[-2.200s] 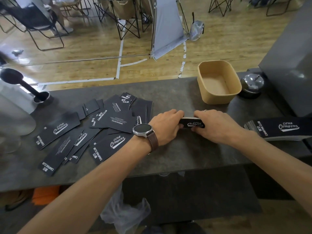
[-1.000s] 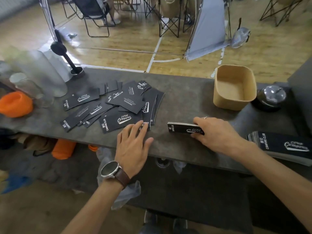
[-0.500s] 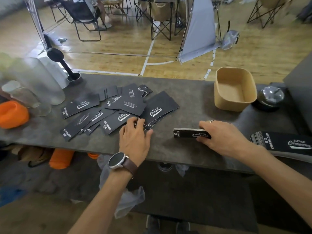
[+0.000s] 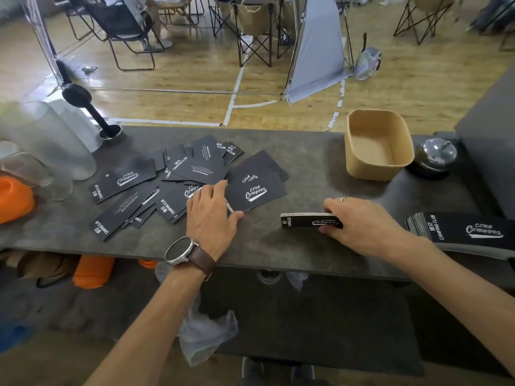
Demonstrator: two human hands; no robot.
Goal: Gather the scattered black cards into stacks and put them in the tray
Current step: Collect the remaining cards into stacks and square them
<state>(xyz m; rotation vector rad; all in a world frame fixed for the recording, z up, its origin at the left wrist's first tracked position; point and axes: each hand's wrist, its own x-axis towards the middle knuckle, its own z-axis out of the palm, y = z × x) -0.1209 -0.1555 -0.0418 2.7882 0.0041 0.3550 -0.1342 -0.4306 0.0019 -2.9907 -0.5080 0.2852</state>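
Several black cards (image 4: 178,179) with white print lie scattered and overlapping on the left half of the dark counter (image 4: 306,168). My left hand (image 4: 211,215), wearing a watch, lies flat with spread fingers on the near right part of that pile. My right hand (image 4: 362,224) grips the right end of a neat card stack (image 4: 303,220) standing on its long edge on the counter. The tan tray (image 4: 351,151) sits at the far right with nothing in it. A larger fanned stack of cards (image 4: 468,229) lies at the right edge.
Frosted glass vessels (image 4: 55,146) and an orange object (image 4: 14,199) crowd the counter's left end. A black stand (image 4: 92,112) rises behind them. A chrome bell (image 4: 434,156) sits right of the tray, beside a grey box (image 4: 490,140). Folding chairs stand on the wooden floor beyond.
My left hand let go of the stack and moved left onto the scattered pile, pushing some cards rightwards. My right hand has kept hold of the stack.
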